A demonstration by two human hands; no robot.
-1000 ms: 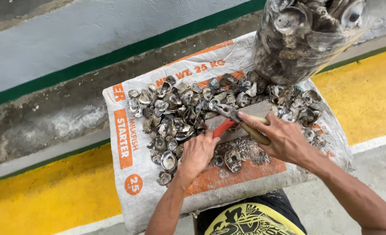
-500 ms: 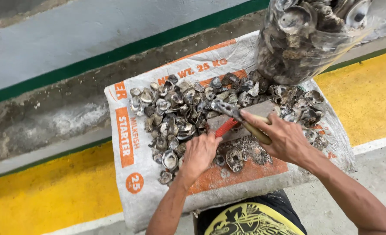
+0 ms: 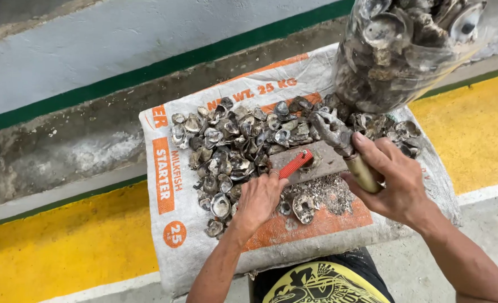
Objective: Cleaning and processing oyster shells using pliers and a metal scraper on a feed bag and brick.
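Hammer (image 3: 344, 147) clenched in right hand (image 3: 392, 179); red tool (image 3: 295, 164) gripped by left hand (image 3: 258, 199) on slab (image 3: 316, 163). Shells (image 3: 232, 146) crowd sack (image 3: 173, 219) (bare margin at left edge).

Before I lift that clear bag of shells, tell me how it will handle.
The clear bag bulges full of shells, so probably heavy. Its thin plastic looks floppy and would likely sag. Jagged shell edges press its sides, so it may tear.
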